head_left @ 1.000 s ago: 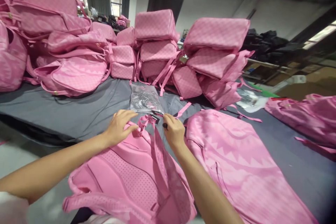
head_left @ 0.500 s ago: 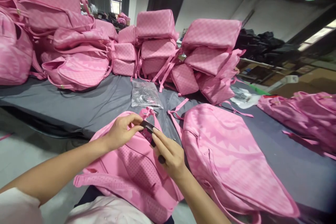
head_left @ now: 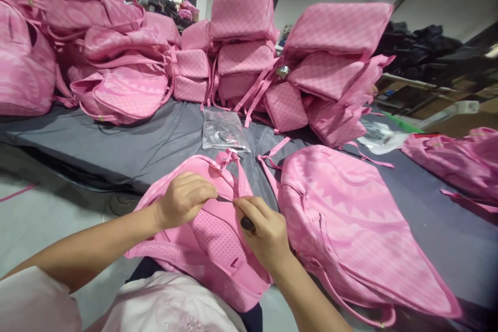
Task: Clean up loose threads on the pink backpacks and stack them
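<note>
My left hand (head_left: 189,199) is closed in a pinch on one end of a thin black tag (head_left: 224,199), seen nearly edge-on. My right hand (head_left: 264,228) pinches the tag's other end. In its palm it also grips a tool with a black rounded handle (head_left: 247,224); the rest of the tool is hidden by the fingers. Beneath both hands a pink backpack (head_left: 218,233) lies back side up against my lap and the table edge, its dotted padding and shoulder straps showing. Close by on the right lies another pink backpack (head_left: 350,218), front side up.
A clear plastic bag (head_left: 224,130) with dark contents lies beyond the hands on the grey-covered table (head_left: 128,150). Stacked pink bags (head_left: 245,15) line the far side. More pink bags (head_left: 459,161) and a whitish plastic bag (head_left: 383,137) sit at the right.
The black tag has turned from showing its printed face to nearly edge-on. Both hands have shifted slightly right in the picture, and the view has tilted down a little.
</note>
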